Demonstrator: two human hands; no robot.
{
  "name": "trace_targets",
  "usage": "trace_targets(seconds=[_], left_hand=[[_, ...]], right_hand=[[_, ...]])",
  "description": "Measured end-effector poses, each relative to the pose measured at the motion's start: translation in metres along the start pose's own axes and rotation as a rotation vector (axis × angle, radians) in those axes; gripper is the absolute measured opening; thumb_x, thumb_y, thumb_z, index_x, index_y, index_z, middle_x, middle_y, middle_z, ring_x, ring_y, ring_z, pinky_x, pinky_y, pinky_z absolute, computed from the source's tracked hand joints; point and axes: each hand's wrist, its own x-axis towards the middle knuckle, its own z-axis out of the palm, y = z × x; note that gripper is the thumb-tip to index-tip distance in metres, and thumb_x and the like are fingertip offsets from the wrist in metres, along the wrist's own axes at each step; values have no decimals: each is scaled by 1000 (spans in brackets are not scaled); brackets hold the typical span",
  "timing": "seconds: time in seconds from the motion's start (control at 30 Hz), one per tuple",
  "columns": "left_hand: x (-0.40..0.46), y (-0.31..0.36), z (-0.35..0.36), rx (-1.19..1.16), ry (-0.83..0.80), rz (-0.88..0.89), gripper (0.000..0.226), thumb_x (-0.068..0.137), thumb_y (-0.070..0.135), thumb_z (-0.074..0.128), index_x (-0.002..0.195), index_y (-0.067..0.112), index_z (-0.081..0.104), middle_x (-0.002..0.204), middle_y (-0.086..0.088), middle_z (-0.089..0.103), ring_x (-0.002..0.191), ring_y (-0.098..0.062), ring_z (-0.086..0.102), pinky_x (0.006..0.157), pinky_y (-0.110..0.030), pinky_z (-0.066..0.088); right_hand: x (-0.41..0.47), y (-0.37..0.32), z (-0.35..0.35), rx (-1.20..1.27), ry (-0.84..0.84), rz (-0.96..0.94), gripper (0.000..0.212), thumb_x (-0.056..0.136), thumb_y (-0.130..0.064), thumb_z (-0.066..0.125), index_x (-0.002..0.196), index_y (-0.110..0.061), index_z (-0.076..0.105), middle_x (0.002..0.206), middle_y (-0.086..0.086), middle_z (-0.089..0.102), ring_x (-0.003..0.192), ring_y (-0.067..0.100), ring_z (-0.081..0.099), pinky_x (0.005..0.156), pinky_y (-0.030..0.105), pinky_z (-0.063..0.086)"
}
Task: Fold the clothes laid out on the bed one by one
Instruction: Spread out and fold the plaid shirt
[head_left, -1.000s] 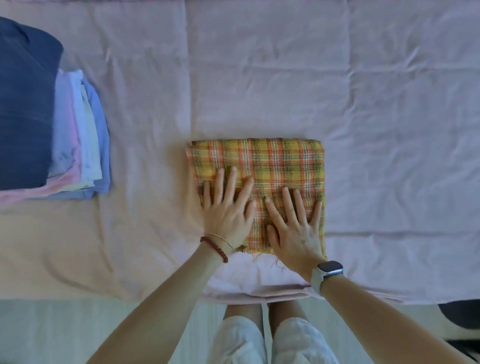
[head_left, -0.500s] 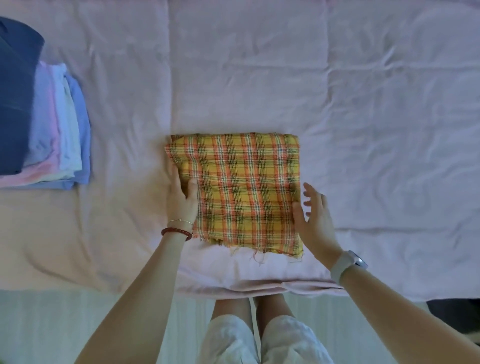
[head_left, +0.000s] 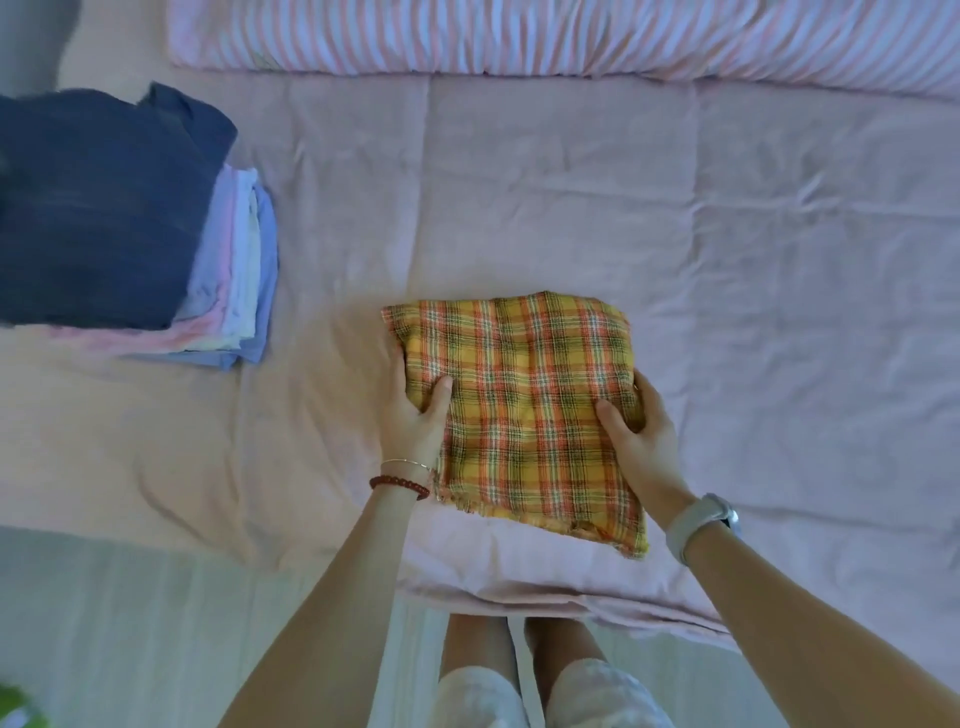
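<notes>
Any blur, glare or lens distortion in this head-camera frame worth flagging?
Head view: soft, even light, no glare or hard shadows. Plaid cloth and both hands, left and right, are fairly sharp. Folded stack smears toward the left edge. Wide-angle bowing curves the striped bedding up top.

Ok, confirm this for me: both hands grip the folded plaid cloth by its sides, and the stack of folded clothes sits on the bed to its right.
One detail is wrong: the stack of folded clothes lies to the left of the plaid cloth, not the right. The head view shows it. The rest holds: the left hand and right hand grip the folded cloth by its sides on the bed.
</notes>
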Motion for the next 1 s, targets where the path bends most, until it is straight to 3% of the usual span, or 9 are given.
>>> trace_targets(seconds=[0.1, 0.3, 0.43, 0.53, 0.7, 0.8, 1.0], left_hand=[[-19, 19, -38, -74, 91, -3, 63, 88, 24, 61, 144, 18, 32, 129, 8, 51, 116, -11, 50, 98, -28, 42], [-11, 54, -150, -99, 273, 33, 64, 88, 26, 61, 145, 22, 31, 120, 10, 52, 108, -11, 52, 88, -24, 43], [18, 63, -233, -105, 377, 50, 66, 89, 27, 60, 146, 17, 28, 137, -3, 48, 120, -20, 49, 99, -34, 43], [42, 59, -284, -172, 454, 62, 70, 89, 29, 60, 147, 20, 21, 137, 4, 42, 113, -9, 46, 91, -19, 41], [84, 30, -329, -290, 576, -8, 69, 94, 27, 50, 150, 20, 11, 146, 0, 37, 115, -9, 47, 90, -15, 42], [103, 18, -330, -373, 646, -87, 71, 93, 26, 51, 149, 22, 8, 148, -1, 35, 127, -17, 43, 100, -29, 40], [119, 12, -313, -564, 735, -268, 71, 92, 27, 56, 148, 25, 13, 127, 14, 43, 102, 1, 47, 70, 3, 36]], right_hand=[[-22, -37, 2, -32, -32, -94, 59, 89, -36, 57, 142, -27, 32, 125, -6, 53, 107, 12, 54, 83, 25, 47], [-49, -136, 60, -45, -164, -269, 60, 90, -37, 55, 143, -28, 30, 125, -6, 52, 108, 12, 53, 87, 29, 47], [-59, -203, 124, -48, -247, -369, 60, 91, -36, 54, 144, -25, 28, 128, -3, 52, 110, 15, 54, 89, 32, 48], [-49, -254, 174, -78, -320, -435, 58, 93, -32, 53, 145, -22, 29, 132, 1, 51, 116, 20, 53, 96, 41, 47], [-9, -335, 271, -311, -377, -563, 54, 95, -25, 50, 144, -20, 29, 140, 6, 43, 124, 23, 44, 105, 42, 39], [18, -366, 316, -497, -489, -607, 53, 96, -24, 48, 145, -20, 27, 141, 8, 40, 125, 24, 44, 105, 42, 38], [56, -408, 363, -806, -645, -705, 49, 98, -22, 44, 145, -22, 28, 141, 6, 40, 121, 21, 45, 99, 28, 36]])
